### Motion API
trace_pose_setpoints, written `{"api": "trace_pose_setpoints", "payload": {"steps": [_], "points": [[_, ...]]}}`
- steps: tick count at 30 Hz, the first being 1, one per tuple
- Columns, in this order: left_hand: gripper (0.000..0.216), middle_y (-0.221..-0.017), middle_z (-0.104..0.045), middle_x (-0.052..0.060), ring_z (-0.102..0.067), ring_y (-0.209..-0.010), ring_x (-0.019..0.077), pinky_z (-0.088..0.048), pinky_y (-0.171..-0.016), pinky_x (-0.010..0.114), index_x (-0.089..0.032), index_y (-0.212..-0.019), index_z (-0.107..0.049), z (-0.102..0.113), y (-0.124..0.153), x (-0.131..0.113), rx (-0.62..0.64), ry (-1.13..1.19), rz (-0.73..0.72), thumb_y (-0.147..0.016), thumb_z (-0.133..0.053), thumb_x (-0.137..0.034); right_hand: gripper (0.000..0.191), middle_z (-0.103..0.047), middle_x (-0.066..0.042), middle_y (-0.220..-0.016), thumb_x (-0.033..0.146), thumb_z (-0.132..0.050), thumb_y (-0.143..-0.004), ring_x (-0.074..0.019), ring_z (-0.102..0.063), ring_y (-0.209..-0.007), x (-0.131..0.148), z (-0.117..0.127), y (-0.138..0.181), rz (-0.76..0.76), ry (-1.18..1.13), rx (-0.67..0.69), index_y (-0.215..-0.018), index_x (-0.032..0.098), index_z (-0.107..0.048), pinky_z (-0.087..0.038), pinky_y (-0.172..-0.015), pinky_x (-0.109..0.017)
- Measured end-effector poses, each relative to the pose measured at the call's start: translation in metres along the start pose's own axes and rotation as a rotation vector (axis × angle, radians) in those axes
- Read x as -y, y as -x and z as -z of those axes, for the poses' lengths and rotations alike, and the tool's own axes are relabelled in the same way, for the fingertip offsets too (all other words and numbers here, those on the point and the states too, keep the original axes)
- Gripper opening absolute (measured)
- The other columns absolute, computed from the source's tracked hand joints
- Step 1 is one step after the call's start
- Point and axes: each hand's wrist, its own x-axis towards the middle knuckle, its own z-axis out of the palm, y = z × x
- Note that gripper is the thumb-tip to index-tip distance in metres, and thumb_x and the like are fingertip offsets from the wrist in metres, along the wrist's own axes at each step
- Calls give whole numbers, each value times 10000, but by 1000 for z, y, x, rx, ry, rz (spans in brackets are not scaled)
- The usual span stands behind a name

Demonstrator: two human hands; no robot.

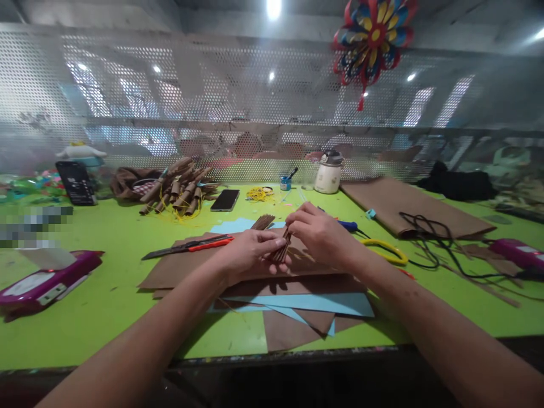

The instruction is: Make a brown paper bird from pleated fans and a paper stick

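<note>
Both my hands meet over the middle of a green table (106, 294). My left hand (249, 252) and my right hand (318, 235) are closed on a pleated strip of brown paper (278, 241) that fans out at its far end. Under them lie brown paper sheets (178, 272) and light blue paper sheets (323, 303). A box cutter with an orange handle (191, 246) lies just left of my left hand.
Rolled brown paper pieces with yellow string (178, 190), two phones (225, 199), a small white pot (328, 173), yellow-handled scissors (386, 249), black cables (433, 238), a large brown sheet (408, 207) and purple wipe packs (42, 280) lie around. A perforated screen with a paper pinwheel (374, 37) stands behind.
</note>
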Motion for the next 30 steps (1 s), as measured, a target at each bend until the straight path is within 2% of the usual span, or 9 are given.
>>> {"api": "trace_pose_setpoints", "payload": {"steps": [3, 6, 9, 12, 15, 22, 26, 30], "points": [[179, -714, -653, 54, -589, -584, 83, -416, -515, 167, -118, -850, -624, 2, -1, 2, -6, 49, -4, -764, -650, -272, 163, -601, -113, -1070, 84, -516, -802, -229, -483, -994, -1, -3, -1, -109, -165, -140, -913, 149, -615, -439, -855, -429], [162, -682, -634, 31, -572, -565, 74, -409, -507, 167, -131, -854, -617, 1, -1, 2, -42, 67, -16, -770, -643, -268, 362, -570, -120, -1148, 107, -584, -766, -207, -539, -986, -5, -6, -1, -395, -502, -256, -1124, 153, -553, -481, -804, -387], [142, -679, -629, 19, -580, -567, 80, -426, -528, 182, -144, -850, -610, -2, 0, 0, -68, 73, -20, -773, -637, -260, 446, -619, -102, -1038, 193, -632, -750, -171, -592, -851, -10, -6, 1, -615, -960, -150, -1181, 151, -524, -501, -700, -323], [147, -689, -633, 23, -595, -570, 90, -431, -526, 186, -142, -863, -600, -3, 0, -1, -69, 66, -26, -774, -634, -254, 290, -635, -44, -816, 252, -644, -753, -122, -576, -695, -10, -5, 2, -634, -1270, -46, -1014, 127, -623, -469, -628, -268], [172, -719, -643, 43, -619, -600, 105, -448, -549, 191, -129, -898, -593, -2, 0, 0, -23, 51, -40, -789, -622, -259, 193, -592, -3, -674, 259, -680, -726, -83, -509, -586, -9, -5, 2, -627, -1368, -70, -850, 111, -670, -418, -576, -238], [208, -792, -639, 87, -646, -665, 133, -471, -600, 212, -102, -898, -573, -3, 3, 2, 78, 91, 4, -872, -502, -296, 193, -568, 7, -657, 260, -701, -709, -78, -465, -566, -10, -7, 2, -603, -1436, -69, -842, 123, -677, -364, -545, -238], [236, -804, -618, 88, -651, -710, 177, -478, -620, 262, -105, -950, -575, -3, 5, 4, 167, 75, -40, -881, -475, -307, 163, -561, 8, -653, 258, -680, -729, -81, -465, -568, -9, -7, 3, -556, -1406, -57, -820, 123, -668, -363, -555, -246], [263, -797, -602, 79, -637, -720, 182, -475, -634, 288, -103, -969, -590, -6, 6, 3, 188, 37, -70, -877, -477, -322, 138, -556, 12, -611, 262, -672, -734, -86, -471, -551, -6, -7, 3, -536, -1405, -60, -748, 129, -639, -357, -553, -253]]}}
